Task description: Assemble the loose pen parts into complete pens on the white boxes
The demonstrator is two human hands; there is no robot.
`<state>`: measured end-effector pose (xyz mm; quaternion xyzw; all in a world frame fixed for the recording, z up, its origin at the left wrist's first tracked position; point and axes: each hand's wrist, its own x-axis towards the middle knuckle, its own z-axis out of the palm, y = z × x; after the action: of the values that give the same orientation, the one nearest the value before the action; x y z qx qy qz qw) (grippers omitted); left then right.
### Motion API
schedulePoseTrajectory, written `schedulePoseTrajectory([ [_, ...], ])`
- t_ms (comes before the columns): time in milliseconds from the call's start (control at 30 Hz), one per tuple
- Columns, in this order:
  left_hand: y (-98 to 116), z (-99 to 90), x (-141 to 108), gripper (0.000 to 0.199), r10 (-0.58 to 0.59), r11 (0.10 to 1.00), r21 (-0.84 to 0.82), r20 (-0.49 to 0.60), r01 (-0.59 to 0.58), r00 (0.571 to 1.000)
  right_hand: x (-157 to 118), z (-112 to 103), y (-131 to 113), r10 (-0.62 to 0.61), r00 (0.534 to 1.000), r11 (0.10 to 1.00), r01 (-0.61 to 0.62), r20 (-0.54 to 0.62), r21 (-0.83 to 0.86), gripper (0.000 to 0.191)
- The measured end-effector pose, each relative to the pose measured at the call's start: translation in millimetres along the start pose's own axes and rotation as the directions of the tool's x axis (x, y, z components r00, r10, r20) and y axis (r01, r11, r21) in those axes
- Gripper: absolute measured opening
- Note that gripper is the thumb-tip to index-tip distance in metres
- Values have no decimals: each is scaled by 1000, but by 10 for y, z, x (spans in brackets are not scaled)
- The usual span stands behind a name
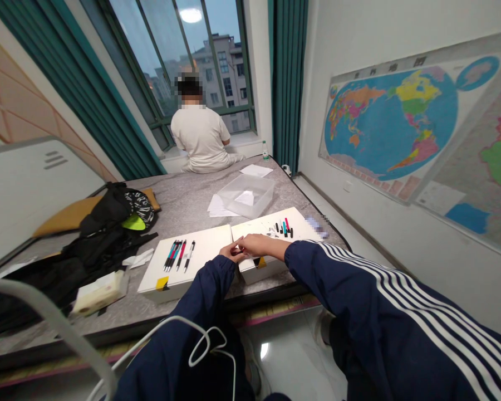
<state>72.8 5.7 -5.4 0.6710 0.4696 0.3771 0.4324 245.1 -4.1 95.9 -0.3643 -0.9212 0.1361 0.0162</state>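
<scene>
Left grip (232, 252) and right grip (262, 245) meet, fingers pinched together at the near edge of a flat white cardboard box (253, 227); cannot tell whether anything small sits between them. Box looks light and stiff, best held by its edges. Left of the grips, a matching white box (204, 245) carries slim pens (176, 254).

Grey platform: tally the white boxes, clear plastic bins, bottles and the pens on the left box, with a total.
White boxes: 2
Pens: 4
Clear plastic bin: 1
Bottle: 1
Total: 8
</scene>
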Motion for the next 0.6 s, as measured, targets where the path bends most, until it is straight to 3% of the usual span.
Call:
schedulePoseTrajectory([
  [133, -33, -11, 16, 84, 1, 1000, 28, -17, -1, 1000, 31, 56, 5, 40, 998, 993, -46, -54, -111, 31],
  [367, -78, -5, 32, 82, 25, 996, 90, -31, -22, 999, -6, 116, 63, 87, 992, 988, -98, -97, -122, 30],
  [467, -45, -1, 19, 66, 27, 995, 98, -61, -20, 998, -67, 117, 137, 118, 983, 984, -135, -142, -115, 28],
  [600, -40, -27, 27, 48, 18, 990, 140, -17, -15, 1000, -117, 97, 189, 123, 980, 985, -140, -155, -100, 27],
])
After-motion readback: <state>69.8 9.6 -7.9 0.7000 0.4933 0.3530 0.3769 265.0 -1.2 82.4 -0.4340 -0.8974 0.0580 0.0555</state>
